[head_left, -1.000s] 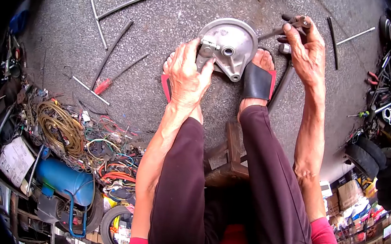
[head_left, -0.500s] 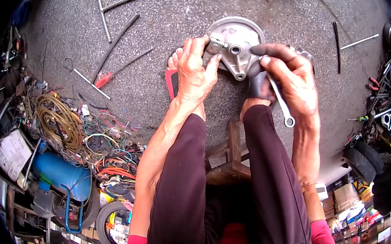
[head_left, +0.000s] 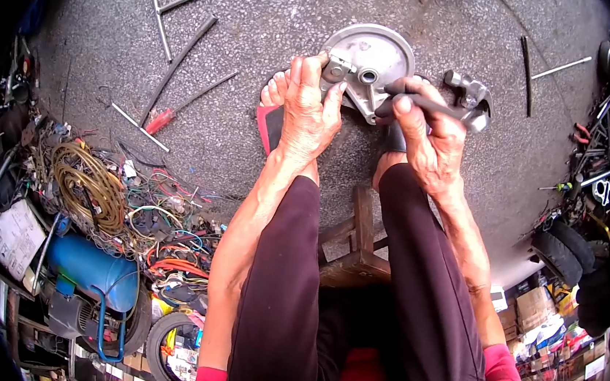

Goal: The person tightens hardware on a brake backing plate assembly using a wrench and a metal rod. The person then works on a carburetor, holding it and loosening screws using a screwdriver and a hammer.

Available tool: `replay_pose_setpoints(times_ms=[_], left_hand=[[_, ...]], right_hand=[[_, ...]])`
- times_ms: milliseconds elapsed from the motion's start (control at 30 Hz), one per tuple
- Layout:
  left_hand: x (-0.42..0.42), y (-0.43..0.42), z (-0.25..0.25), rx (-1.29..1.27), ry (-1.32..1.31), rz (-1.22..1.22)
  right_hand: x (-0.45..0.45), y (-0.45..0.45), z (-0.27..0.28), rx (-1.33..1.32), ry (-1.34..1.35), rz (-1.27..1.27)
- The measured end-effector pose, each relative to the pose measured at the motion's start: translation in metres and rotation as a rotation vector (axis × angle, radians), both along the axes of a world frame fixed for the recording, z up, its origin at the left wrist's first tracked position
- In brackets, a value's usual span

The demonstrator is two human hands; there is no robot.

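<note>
A round silver metal plate (head_left: 388, 48) with a central hole and a pointed arm is between my feet. My left hand (head_left: 305, 113) grips its left side, with fingers and thumb around a small clamp-like lever (head_left: 336, 69). My right hand (head_left: 431, 136) is closed round a dark wrench (head_left: 438, 106) beside the plate's lower right edge. One end of the wrench reaches past my fingers to the right; the other end is hard to make out among my dark-stained fingertips. A hammer-like metal tool (head_left: 468, 92) lies just beyond my right hand.
On the ground at left are a T-shaped bar (head_left: 158, 18), a dark rod (head_left: 179, 68) and a red-handled screwdriver (head_left: 159, 121). Tangled wires and a blue tank (head_left: 95, 269) fill the lower left. Tools and tyres (head_left: 559, 255) line the right. A wooden stool (head_left: 357, 262) stands between my legs.
My right hand has come in from the right to the plate and now holds a wrench, its shaft turned from pointing down to pointing right. My left hand has kept its grip.
</note>
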State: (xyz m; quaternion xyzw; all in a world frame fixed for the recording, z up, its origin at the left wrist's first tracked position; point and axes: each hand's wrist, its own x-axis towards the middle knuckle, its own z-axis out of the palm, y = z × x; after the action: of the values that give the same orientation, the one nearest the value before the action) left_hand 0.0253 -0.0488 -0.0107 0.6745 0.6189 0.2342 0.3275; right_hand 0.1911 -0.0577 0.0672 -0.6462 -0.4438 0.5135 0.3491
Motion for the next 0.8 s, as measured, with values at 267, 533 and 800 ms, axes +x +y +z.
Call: replay_pose_setpoints(times_ms=[267,533,800], left_hand=[[0.0,-0.001,-0.004,-0.043,-0.016,0.007],[0.0,-0.002,-0.003,-0.013,-0.011,0.007],[0.0,-0.002,-0.002,-0.057,-0.065,0.028]], right_hand=[[0.002,-0.007,-0.026,0.605,-0.494,0.348],[-0.007,-0.009,-0.036,0.598,-0.499,0.483],[-0.01,-0.003,-0.038,0.541,-0.502,0.567]])
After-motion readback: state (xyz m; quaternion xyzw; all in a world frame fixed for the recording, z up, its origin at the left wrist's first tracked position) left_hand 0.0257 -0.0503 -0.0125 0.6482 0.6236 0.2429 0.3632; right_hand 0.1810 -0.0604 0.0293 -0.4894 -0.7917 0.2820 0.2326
